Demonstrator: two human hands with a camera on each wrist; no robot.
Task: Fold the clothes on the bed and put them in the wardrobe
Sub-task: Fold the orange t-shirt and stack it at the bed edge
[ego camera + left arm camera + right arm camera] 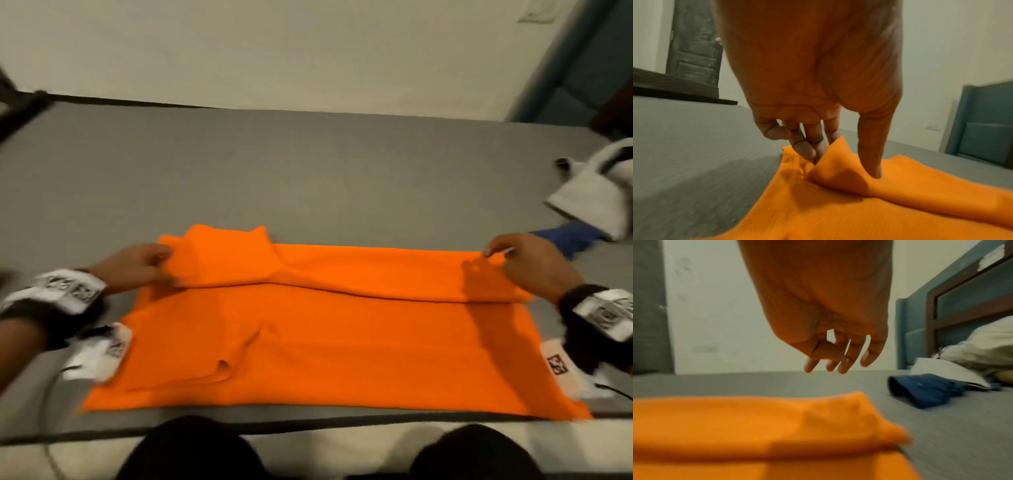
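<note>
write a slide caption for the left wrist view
Left hand pinches a fold of the orange garment lying on the grey bed.

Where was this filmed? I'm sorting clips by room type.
Most likely a bedroom: an orange garment lies spread on a grey-sheeted bed with a teal padded headboard, a pillow at that end, and a dark panelled door behind.

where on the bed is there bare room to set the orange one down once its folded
Bare grey bed runs between the orange garment and the wall, widest toward the far left. The right end is crowded: a blue garment and a white garment lie just beyond the right hand. The left hand holds the orange garment's left end.
</note>
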